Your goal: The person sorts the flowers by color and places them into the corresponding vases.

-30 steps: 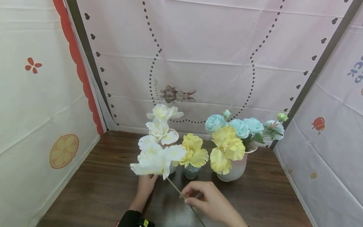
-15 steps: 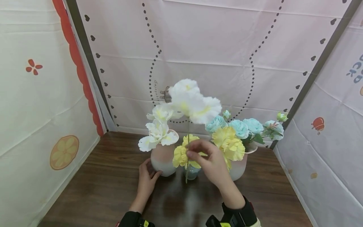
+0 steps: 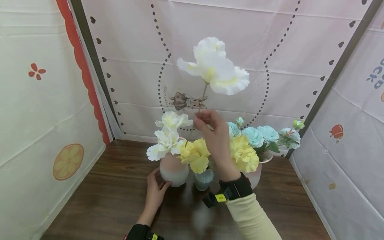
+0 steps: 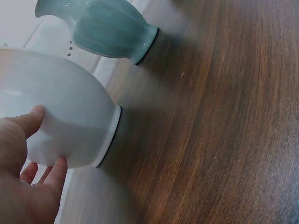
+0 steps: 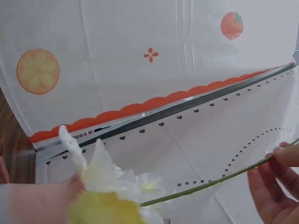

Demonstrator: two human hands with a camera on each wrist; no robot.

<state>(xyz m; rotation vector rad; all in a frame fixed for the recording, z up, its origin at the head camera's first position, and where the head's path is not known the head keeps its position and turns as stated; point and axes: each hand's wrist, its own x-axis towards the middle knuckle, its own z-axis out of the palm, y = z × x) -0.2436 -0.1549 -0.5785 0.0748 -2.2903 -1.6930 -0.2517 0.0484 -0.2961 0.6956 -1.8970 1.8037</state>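
Note:
Between thumb and fingertips, my right hand (image 3: pixel 214 133) pinches the thin stem of a white flower (image 3: pixel 220 71) with yellow streaks. In the right wrist view its green stem (image 5: pixel 201 188) runs slantwise from the fingers. The stem's lower end overlaps the mouth area of a round pink-and-white vase (image 3: pixel 174 171), which bears other white flowers (image 3: pixel 168 133). My left hand (image 3: pixel 155 191) holds this vase low on its left side; in the left wrist view the thumb (image 4: pixel 32 119) and fingertips lie against its pale wall.
A small blue-green vase (image 3: pixel 204 180) with yellow flowers (image 3: pixel 196 156) stands just right of the round vase. Farther right, a pink-and-white pot (image 3: pixel 254 178) holds blue flowers (image 3: pixel 253 135) and yellow ones (image 3: pixel 244 153). Printed cloth walls (image 3: pixel 135 83) surround the wooden table (image 3: pixel 114 200).
My right hand has risen and moved toward the back, lifting the white flower from low in front to above the vases. The left hand stays at the round vase.

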